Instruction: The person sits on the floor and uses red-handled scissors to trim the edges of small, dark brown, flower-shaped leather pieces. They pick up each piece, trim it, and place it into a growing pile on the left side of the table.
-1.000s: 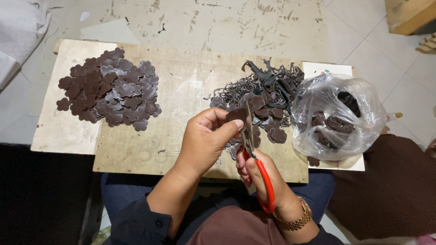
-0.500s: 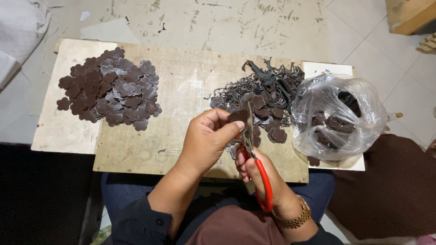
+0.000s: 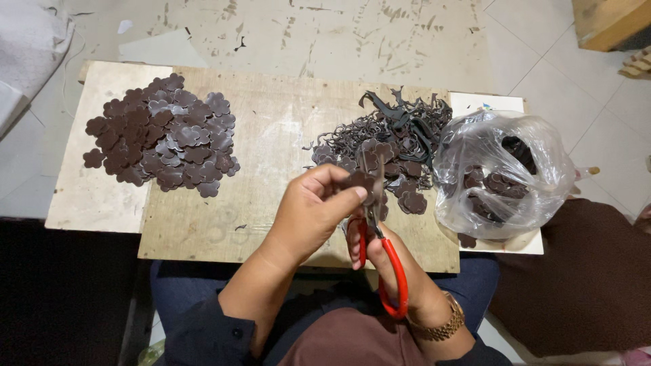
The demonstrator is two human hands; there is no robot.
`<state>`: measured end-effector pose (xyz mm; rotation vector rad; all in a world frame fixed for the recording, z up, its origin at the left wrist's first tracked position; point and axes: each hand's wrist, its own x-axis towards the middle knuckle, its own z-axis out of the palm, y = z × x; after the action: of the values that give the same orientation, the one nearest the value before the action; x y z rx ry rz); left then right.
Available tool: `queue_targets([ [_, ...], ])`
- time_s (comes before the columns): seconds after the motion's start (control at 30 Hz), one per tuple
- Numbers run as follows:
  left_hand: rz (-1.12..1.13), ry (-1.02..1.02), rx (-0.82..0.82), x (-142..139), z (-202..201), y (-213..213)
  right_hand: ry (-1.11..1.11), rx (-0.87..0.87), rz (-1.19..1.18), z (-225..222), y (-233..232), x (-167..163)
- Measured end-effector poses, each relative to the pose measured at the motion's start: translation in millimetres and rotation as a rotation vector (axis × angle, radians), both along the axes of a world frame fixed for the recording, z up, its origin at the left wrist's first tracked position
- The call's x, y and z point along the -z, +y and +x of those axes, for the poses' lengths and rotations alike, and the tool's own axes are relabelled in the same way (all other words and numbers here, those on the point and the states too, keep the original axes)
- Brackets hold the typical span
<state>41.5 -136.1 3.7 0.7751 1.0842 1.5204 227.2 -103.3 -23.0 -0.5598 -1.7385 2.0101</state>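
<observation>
The left hand (image 3: 308, 213) is pinching a small dark brown flower-shaped piece (image 3: 357, 181) between thumb and fingertips, holding it above the wooden board (image 3: 271, 135). The right hand (image 3: 400, 271) is gripping red-handled scissors (image 3: 380, 251), fingers closed through the loops, blades meeting the piece. Just beyond, a heap of dark offcuts and uncut shapes (image 3: 400, 146) is lying on the board. A clear plastic bag (image 3: 505, 176) of pieces is sitting to the right; a pile of finished flower shapes (image 3: 163, 139) is lying well apart to the left.
</observation>
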Motion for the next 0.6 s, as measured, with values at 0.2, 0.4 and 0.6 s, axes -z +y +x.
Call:
queue_targets([
  [0.2,-0.029,-0.147,0.017,2.2,-0.5,0.5,0.005,-0.042,0.022,0.9,1.3,-9.7],
  [0.4,-0.069,-0.116,0.013,-1.6,-2.8,1.2,-0.067,-0.014,-0.047,4.4,2.7,0.6],
  [0.6,0.013,-0.028,-0.048,-3.9,-1.0,-0.7,-0.076,-0.008,-0.048,4.9,4.8,7.3],
])
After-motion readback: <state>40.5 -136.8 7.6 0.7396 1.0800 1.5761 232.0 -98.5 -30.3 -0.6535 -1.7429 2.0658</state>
